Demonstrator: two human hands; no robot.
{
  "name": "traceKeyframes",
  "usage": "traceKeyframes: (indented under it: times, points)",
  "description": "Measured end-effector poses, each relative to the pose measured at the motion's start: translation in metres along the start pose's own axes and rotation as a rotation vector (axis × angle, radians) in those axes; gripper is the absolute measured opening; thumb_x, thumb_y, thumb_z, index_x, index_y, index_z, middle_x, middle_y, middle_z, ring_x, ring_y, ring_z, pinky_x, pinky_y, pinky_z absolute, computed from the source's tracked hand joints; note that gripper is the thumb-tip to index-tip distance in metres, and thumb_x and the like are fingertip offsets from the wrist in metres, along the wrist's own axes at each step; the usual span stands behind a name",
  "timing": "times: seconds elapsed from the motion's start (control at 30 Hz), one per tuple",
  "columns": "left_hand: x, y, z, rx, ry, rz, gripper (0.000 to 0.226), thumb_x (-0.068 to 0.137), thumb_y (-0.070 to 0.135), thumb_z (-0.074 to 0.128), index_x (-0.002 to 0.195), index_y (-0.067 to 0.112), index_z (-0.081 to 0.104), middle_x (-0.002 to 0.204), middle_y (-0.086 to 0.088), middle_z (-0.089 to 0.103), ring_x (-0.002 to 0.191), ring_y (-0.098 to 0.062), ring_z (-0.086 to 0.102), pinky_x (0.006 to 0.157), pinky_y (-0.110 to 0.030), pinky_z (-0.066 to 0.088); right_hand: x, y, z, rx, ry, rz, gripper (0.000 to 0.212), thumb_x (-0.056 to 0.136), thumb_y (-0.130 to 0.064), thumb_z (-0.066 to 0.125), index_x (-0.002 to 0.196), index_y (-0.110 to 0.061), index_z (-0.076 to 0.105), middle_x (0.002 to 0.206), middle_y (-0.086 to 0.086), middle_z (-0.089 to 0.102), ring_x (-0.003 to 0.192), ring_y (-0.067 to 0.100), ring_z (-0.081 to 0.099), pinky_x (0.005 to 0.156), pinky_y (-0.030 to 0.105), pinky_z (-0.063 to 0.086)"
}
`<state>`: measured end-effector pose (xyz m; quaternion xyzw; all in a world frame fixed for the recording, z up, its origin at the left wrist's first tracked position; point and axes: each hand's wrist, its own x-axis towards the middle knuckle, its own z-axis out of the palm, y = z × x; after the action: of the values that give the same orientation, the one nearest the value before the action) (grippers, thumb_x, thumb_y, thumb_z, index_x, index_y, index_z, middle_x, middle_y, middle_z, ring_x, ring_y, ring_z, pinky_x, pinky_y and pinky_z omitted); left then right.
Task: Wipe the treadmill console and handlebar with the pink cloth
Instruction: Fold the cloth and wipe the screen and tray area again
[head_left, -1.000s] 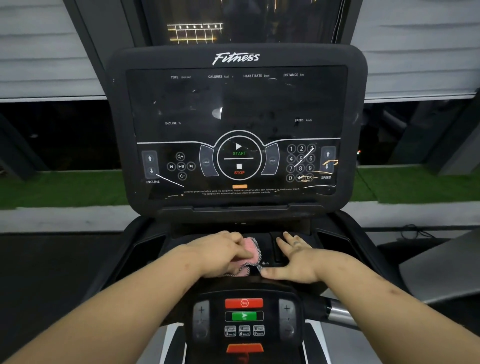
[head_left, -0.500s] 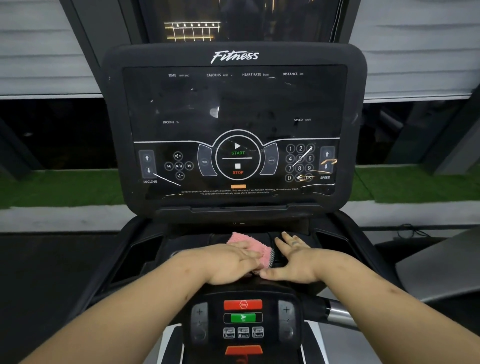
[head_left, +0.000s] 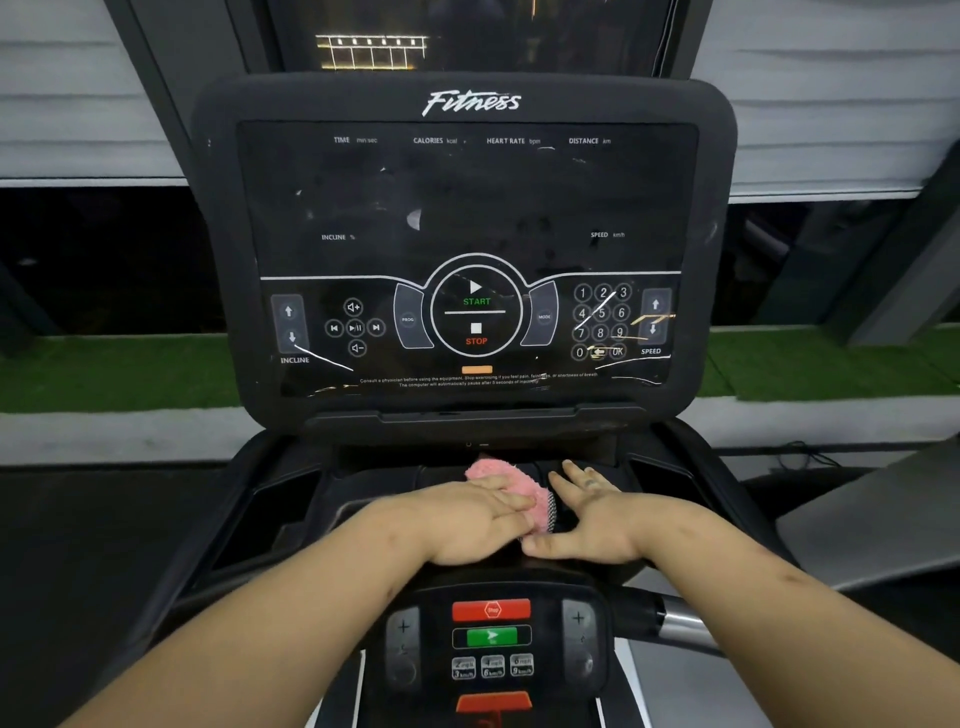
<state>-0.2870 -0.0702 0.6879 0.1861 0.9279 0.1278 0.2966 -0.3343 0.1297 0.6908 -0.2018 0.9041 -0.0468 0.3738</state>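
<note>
The black treadmill console (head_left: 467, 218) stands upright ahead, its dark screen smudged and scratched. Below it, on the black tray, lies the bunched pink cloth (head_left: 501, 477). My left hand (head_left: 467, 519) presses on the cloth's near side with straight fingers laid over it. My right hand (head_left: 597, 519) rests flat on the tray just right of the cloth, fingers spread, thumb touching the cloth's edge. The handlebar (head_left: 680, 621), black with a metal grip section, runs to the right below my right forearm.
A small control panel (head_left: 491, 639) with red stop and green start buttons sits between my forearms. Recessed cup holders (head_left: 280, 499) flank the tray. Beyond the console are a window frame, green turf and a grey shutter wall.
My left hand went from curled round the cloth to lying flat on it and pushed the cloth a little away, towards the console. My right hand stayed where it was.
</note>
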Motion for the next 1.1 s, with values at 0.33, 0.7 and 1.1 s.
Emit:
traceKeyframes:
  times: [0.33,0.7,1.1]
  points:
    - [-0.032,-0.037,-0.001,-0.009,0.012,-0.081,0.056,0.111,0.050,0.023,0.162,0.030,0.032,0.170,0.015,0.019,0.157,-0.003,0.003,0.124,-0.024,-0.003,0.000,-0.001,0.000,0.009,0.010,0.009,0.122,0.079,-0.087,0.054,0.165,-0.025,-0.006,0.171,-0.002,-0.022,0.157,0.021,-0.019,0.129,0.049,0.003]
    - [-0.001,-0.010,-0.002,0.137,-0.039,0.033,0.050,0.112,0.042,0.018,0.161,0.037,0.032,0.173,0.009,0.005,0.159,-0.017,-0.007,0.129,-0.041,-0.005,-0.002,-0.001,-0.001,0.012,-0.006,0.004,0.121,0.080,-0.087,0.054,0.165,-0.026,-0.006,0.171,-0.003,-0.022,0.157,0.020,-0.019,0.129,0.047,0.002]
    - [-0.009,-0.002,-0.006,0.104,-0.050,-0.004,0.051,0.113,0.040,0.020,0.161,0.030,0.035,0.173,0.005,0.010,0.160,-0.018,-0.002,0.129,-0.039,-0.003,0.000,-0.001,-0.001,0.001,0.002,0.005,0.123,0.079,-0.088,0.054,0.165,-0.025,-0.006,0.170,-0.002,-0.023,0.157,0.021,-0.019,0.129,0.047,0.002]
